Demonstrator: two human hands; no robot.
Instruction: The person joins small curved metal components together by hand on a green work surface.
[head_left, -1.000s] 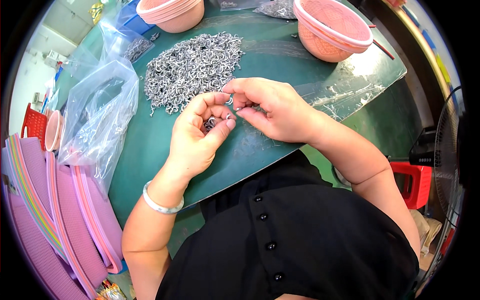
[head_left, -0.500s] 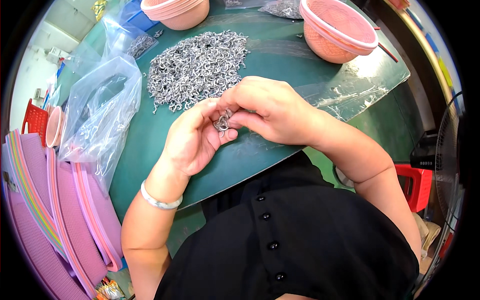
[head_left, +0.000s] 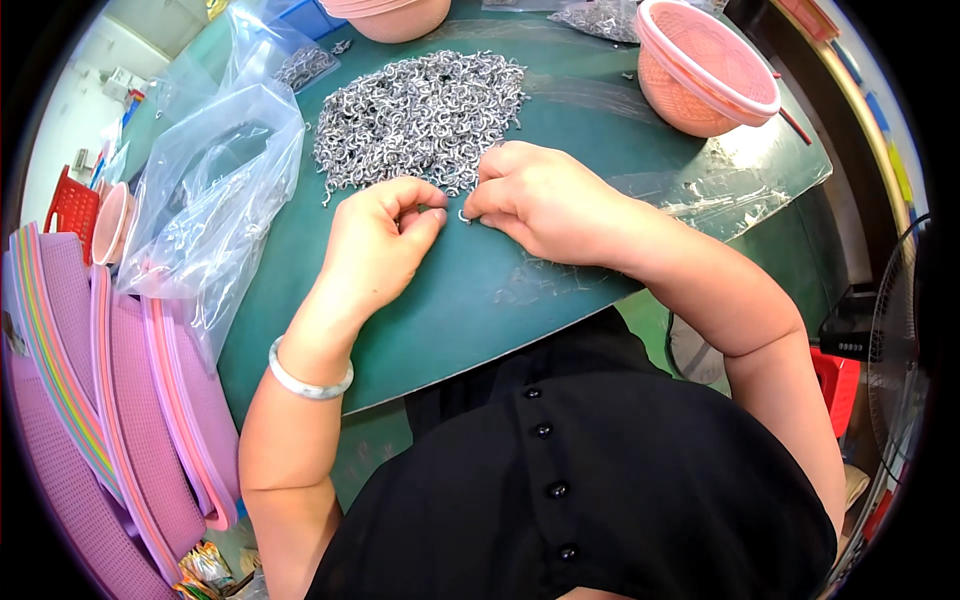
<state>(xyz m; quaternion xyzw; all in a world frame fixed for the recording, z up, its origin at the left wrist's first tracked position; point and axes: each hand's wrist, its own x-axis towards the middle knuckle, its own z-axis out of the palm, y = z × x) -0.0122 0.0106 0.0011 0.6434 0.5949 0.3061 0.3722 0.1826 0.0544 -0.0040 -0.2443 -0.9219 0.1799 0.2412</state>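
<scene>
A heap of small silvery metal hooks (head_left: pixel 420 120) lies on the green tabletop in front of me. At its near edge my right hand (head_left: pixel 555 205) pinches one small curved metal hook (head_left: pixel 464 216) between its fingertips. Just to the left, my left hand (head_left: pixel 380 240) is turned palm down, its fingers curled and thumb close to the index fingertip. Whatever is inside those fingers is hidden. The two sets of fingertips are close together but apart.
A clear plastic bag (head_left: pixel 215 190) lies at the left, near purple woven baskets (head_left: pixel 180 390). Pink plastic baskets (head_left: pixel 700 85) stand at the far right and more (head_left: pixel 395 18) at the back. Bagged metal pieces (head_left: pixel 600 18) lie behind; a fan (head_left: pixel 890 340) stands at the right.
My left hand has turned from palm up, with several metal hooks by its fingers, to palm down. My right hand has moved slightly apart from it, now pinching a single hook.
</scene>
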